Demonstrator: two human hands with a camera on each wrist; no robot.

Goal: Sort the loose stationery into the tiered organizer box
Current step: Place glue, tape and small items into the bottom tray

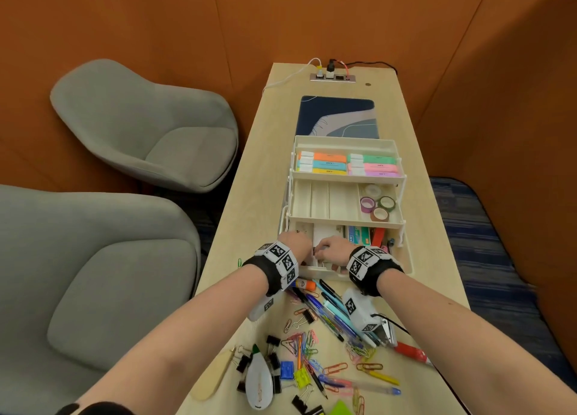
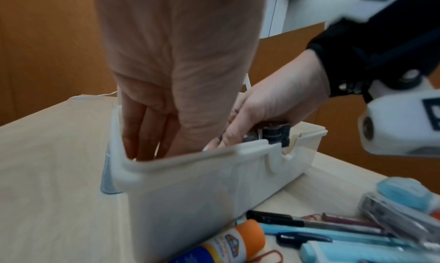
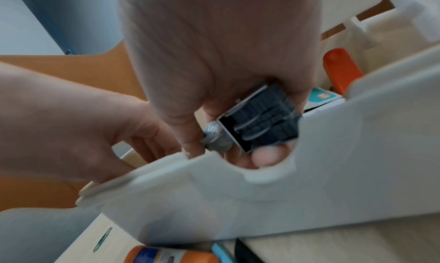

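Note:
The cream tiered organizer box stands open in the middle of the table. Highlighters fill its top tier and tape rolls lie in the middle tier. Both hands reach into the bottom tier. My left hand points straight fingers down into the left compartment and holds nothing that I can see. My right hand grips a small black stamp with a metal frame, just behind the box's front wall. The stamp sits at rim height.
Loose pens, a glue stick, binder clips, coloured paper clips, a correction tape and a stapler lie on the table near me. A dark mat lies beyond the box. Grey chairs stand at the left.

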